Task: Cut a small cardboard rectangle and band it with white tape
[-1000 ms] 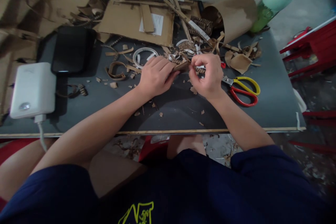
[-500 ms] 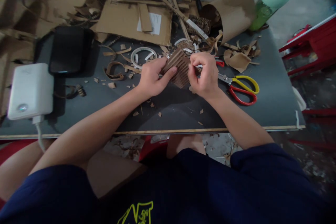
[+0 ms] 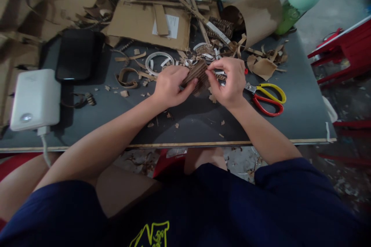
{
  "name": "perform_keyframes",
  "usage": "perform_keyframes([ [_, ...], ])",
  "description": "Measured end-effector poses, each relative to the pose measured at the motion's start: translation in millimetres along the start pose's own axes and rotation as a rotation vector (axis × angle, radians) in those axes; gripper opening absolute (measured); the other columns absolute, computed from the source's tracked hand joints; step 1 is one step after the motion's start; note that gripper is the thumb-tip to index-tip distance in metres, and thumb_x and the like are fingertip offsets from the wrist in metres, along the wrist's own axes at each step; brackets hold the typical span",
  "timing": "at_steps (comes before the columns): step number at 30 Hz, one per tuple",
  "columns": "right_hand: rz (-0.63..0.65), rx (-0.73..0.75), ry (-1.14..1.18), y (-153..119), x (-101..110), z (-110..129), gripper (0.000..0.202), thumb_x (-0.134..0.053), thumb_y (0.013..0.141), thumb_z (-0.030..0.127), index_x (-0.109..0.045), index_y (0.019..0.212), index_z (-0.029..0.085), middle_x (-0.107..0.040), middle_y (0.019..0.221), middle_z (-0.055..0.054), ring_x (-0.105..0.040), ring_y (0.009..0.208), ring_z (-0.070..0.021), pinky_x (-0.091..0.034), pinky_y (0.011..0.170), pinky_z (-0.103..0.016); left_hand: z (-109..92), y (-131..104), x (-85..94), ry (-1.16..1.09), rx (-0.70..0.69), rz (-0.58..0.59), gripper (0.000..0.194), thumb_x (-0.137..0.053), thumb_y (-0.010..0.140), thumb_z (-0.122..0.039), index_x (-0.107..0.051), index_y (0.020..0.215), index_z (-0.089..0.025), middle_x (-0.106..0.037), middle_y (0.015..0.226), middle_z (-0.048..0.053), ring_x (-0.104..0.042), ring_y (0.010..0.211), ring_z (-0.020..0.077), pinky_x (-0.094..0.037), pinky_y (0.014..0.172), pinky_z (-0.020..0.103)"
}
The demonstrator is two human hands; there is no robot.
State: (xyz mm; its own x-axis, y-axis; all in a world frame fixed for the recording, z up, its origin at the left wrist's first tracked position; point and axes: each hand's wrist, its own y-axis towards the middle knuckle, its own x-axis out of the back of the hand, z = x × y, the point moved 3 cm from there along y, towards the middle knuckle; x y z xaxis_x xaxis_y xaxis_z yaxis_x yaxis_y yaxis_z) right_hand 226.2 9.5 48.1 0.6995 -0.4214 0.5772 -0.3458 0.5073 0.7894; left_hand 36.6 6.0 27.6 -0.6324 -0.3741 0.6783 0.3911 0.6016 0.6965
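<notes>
Between my hands, above the dark tabletop, is a small piece of corrugated cardboard (image 3: 198, 74) with its ridges showing. My left hand (image 3: 171, 87) grips it from the left, thumb lying along the near side. The thumb and forefinger of my right hand (image 3: 230, 82) pinch at its right edge; what exactly lies between those fingertips is too small to make out. Just right of that hand rest scissors (image 3: 268, 98) with one yellow and one red handle, their blades partly hidden behind it.
Behind my hands lie cardboard scraps, a white tape roll (image 3: 147, 63), a flat cardboard sheet (image 3: 130, 19) and a cardboard tube (image 3: 257, 17). A green bottle (image 3: 301, 2) stands at the back right. On the left are a black case (image 3: 75, 54) and a white power bank (image 3: 36, 98) with its cable.
The cardboard piece has tilted, so less of its ridged face shows. My right hand's fingers have opened out from a tighter curl and moved to the piece's upper right edge.
</notes>
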Motion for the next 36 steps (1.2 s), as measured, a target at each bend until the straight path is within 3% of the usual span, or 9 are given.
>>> perform_keyframes([
  [5, -0.129, 0.136, -0.082, 1, 4, 0, 0.009, -0.055, 0.100, 0.031, -0.054, 0.108, 0.027, -0.074, 0.093, 0.000, -0.072, 0.086, -0.0166, -0.057, 0.082, -0.040, 0, -1, -3.0, 0.000, 0.035, 0.007, 0.041, -0.038, 0.103, -0.048, -0.040, 0.072, -0.022, -0.047, 0.064, 0.002, -0.058, 0.068, 0.0187, -0.044, 0.065, 0.033],
  [10, 0.055, -0.008, -0.072, -3, -1, -8, 0.024, -0.043, 0.104, 0.042, -0.056, 0.096, 0.024, -0.075, 0.098, -0.003, -0.072, 0.093, -0.0182, -0.057, 0.093, -0.045, -2, 0, -1.4, -0.022, 0.022, -0.005, 0.038, -0.040, 0.103, -0.044, -0.039, 0.072, -0.022, -0.049, 0.066, 0.002, -0.056, 0.067, 0.0185, -0.042, 0.064, 0.033],
  [18, 0.118, -0.024, -0.283, -4, -2, 3, 0.025, -0.040, 0.105, 0.035, -0.052, 0.087, 0.023, -0.075, 0.098, -0.003, -0.070, 0.091, -0.0173, -0.052, 0.097, -0.044, -2, 1, -3.5, -0.026, -0.004, -0.041, 0.035, -0.047, 0.100, -0.039, -0.035, 0.072, -0.022, -0.044, 0.063, 0.000, -0.051, 0.061, 0.0162, -0.032, 0.056, 0.031],
  [26, 0.043, 0.069, -0.190, -6, -4, -1, 0.019, -0.035, 0.106, 0.027, -0.049, 0.093, 0.023, -0.071, 0.104, -0.004, -0.068, 0.094, -0.0164, -0.053, 0.091, -0.039, -4, 4, -1.0, -0.157, 0.058, -0.036, 0.039, -0.046, 0.101, -0.042, -0.032, 0.071, -0.023, -0.043, 0.062, -0.001, -0.049, 0.060, 0.0157, -0.032, 0.055, 0.030],
  [36, -0.041, 0.132, 0.007, -6, -11, -5, 0.023, -0.025, 0.106, 0.024, -0.046, 0.097, 0.025, -0.066, 0.106, -0.003, -0.066, 0.098, -0.0146, -0.057, 0.086, -0.038, -1, 8, -1.2, -0.493, 0.273, 0.102, 0.050, -0.051, 0.097, -0.061, -0.043, 0.068, -0.021, -0.040, 0.056, -0.003, -0.036, 0.051, 0.0111, -0.028, 0.048, 0.027],
])
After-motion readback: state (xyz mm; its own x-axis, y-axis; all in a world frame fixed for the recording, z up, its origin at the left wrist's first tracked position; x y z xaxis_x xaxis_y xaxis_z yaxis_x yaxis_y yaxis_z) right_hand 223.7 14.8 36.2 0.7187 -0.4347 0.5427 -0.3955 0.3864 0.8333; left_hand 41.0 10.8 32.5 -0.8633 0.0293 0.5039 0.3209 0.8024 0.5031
